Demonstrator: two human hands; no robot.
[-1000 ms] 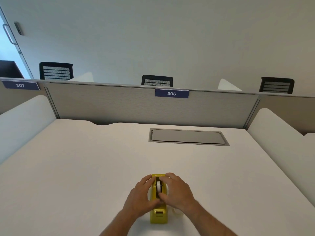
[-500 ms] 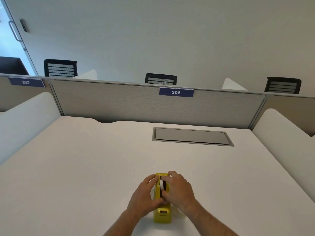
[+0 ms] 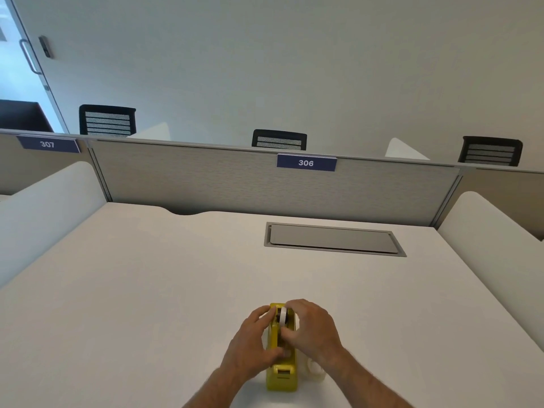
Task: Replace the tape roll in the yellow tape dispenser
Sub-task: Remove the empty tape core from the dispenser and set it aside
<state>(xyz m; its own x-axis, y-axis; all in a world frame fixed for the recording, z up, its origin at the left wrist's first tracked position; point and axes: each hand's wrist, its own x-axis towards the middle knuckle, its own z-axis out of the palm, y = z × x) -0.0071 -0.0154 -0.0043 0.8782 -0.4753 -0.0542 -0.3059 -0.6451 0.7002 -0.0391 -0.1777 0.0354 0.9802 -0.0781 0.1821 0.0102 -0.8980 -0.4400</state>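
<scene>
The yellow tape dispenser (image 3: 281, 375) stands on the white desk (image 3: 147, 290) near its front edge, cutter end toward me. My left hand (image 3: 253, 343) clasps the dispenser's left side. My right hand (image 3: 313, 329) reaches over its right side, thumb and fingers pinching the white tape roll (image 3: 283, 316) that sits in the dispenser's slot. A second, clear tape roll (image 3: 316, 372) lies on the desk just right of the dispenser, partly hidden under my right wrist.
A grey hatch cover (image 3: 332, 239) is set into the desk farther back. A grey partition (image 3: 206, 178) with a "306" label closes the far edge, and white side dividers (image 3: 494, 231) flank the desk. Black chairs stand beyond the partition.
My right hand's fingers have curled tighter around the white roll in the dispenser. The view has shifted slightly; the dispenser stays in place.
</scene>
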